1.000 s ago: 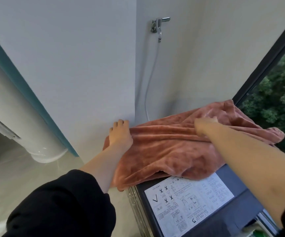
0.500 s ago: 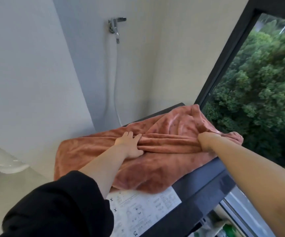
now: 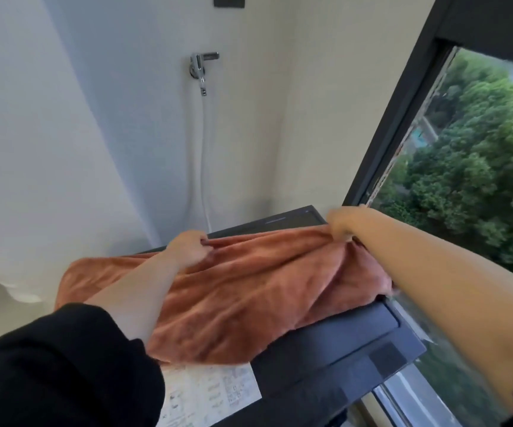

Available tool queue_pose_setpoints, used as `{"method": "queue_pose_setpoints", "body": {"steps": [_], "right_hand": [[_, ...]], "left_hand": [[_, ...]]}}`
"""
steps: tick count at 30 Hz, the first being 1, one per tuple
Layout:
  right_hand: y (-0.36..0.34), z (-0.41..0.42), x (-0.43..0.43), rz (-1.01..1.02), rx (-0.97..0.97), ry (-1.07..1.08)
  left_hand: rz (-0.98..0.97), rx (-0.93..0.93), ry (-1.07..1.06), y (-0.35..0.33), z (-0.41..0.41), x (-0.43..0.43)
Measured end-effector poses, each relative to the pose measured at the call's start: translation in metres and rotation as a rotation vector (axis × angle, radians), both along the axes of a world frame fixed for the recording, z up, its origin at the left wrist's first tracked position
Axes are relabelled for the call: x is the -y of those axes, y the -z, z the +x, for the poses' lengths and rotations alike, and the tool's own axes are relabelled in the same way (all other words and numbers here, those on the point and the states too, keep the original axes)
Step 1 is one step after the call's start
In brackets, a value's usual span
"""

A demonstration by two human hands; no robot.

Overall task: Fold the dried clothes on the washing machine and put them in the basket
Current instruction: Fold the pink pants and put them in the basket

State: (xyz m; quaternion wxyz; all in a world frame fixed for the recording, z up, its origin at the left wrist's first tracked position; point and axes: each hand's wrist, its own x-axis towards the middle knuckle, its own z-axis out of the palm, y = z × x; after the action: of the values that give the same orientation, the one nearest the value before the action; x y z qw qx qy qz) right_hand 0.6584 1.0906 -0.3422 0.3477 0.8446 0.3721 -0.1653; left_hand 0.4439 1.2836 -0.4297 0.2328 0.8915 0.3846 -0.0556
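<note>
Both hands — left hand (image 3: 187, 246) and right hand (image 3: 343, 221) — pinch the far edge of the rust-orange fleece cloth (image 3: 242, 291) on the dark washing machine top (image 3: 335, 349); next, I think, lift and spread it.

No text can be read. The white rectangular printed sticker (image 3: 215, 392) on the dark grey washing machine lid (image 3: 326, 343) carries small diagrams and blocks of fine print, all too blurred and small to make out.
</note>
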Motion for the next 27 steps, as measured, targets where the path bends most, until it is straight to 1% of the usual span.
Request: {"method": "queue_pose_setpoints", "body": {"steps": [1,2,3,4,6,7,8,9,10,12,13,14,16,18,19,20,21,23,24,25,27], "right_hand": [[0.01,0.013,-0.003,0.107,0.08,-0.034],[0.015,0.022,0.0,0.229,0.158,-0.057],[0.018,0.029,0.004,0.315,0.193,-0.052],[0.025,0.035,0.01,0.315,0.202,-0.021],[0.039,0.051,0.026,0.368,0.153,0.106],[0.045,0.059,0.033,0.385,0.12,0.199],[0.052,0.066,0.041,0.383,0.065,0.311],[0.058,0.071,0.048,0.388,-0.005,0.408],[0.064,0.077,0.053,0.367,-0.103,0.466],[0.071,0.083,0.062,0.291,-0.364,0.562],[0.071,0.081,0.066,0.274,-0.464,0.617],[0.069,0.078,0.07,0.304,-0.531,0.651],[0.068,0.077,0.078,0.332,-0.54,0.617],[0.066,0.076,0.084,0.341,-0.483,0.597],[0.067,0.078,0.085,0.331,-0.434,0.549],[0.068,0.079,0.086,0.341,-0.374,0.493],[0.071,0.081,0.085,0.402,-0.299,0.435],[0.076,0.085,0.083,0.63,-0.117,0.409],[0.079,0.087,0.083,0.743,0.021,0.382],[0.08,0.09,0.082,0.793,0.159,0.334],[0.081,0.098,0.082,0.785,0.321,0.29]], "left_hand": [[0.122,0.034,-0.058,0.004,-0.002,-0.002],[0.242,0.065,-0.064,0.008,-0.001,-0.001],[0.333,0.11,-0.033,0.012,0.002,0.004],[0.395,0.175,0.028,0.015,0.006,0.011],[0.435,0.289,0.183,0.016,0.019,0.033],[0.424,0.312,0.263,0.017,0.026,0.043],[0.399,0.296,0.339,0.019,0.034,0.053],[0.383,0.239,0.394,0.022,0.04,0.064],[0.364,0.154,0.427,0.029,0.046,0.071],[0.293,-0.033,0.462,0.041,0.053,0.084],[0.272,-0.095,0.473,0.045,0.053,0.088],[0.286,-0.143,0.49,0.05,0.052,0.092],[0.331,-0.193,0.528,0.058,0.048,0.097],[0.4,-0.171,0.589,0.067,0.042,0.101],[0.457,-0.141,0.608,0.069,0.041,0.104],[0.464,-0.156,0.61,0.07,0.039,0.108],[0.465,-0.17,0.607,0.07,0.039,0.111],[0.43,-0.188,0.601,0.073,0.049,0.114],[0.394,-0.209,0.576,0.073,0.057,0.119],[0.343,-0.209,0.527,0.069,0.067,0.125],[0.284,-0.185,0.474,0.059,0.089,0.136]]}}
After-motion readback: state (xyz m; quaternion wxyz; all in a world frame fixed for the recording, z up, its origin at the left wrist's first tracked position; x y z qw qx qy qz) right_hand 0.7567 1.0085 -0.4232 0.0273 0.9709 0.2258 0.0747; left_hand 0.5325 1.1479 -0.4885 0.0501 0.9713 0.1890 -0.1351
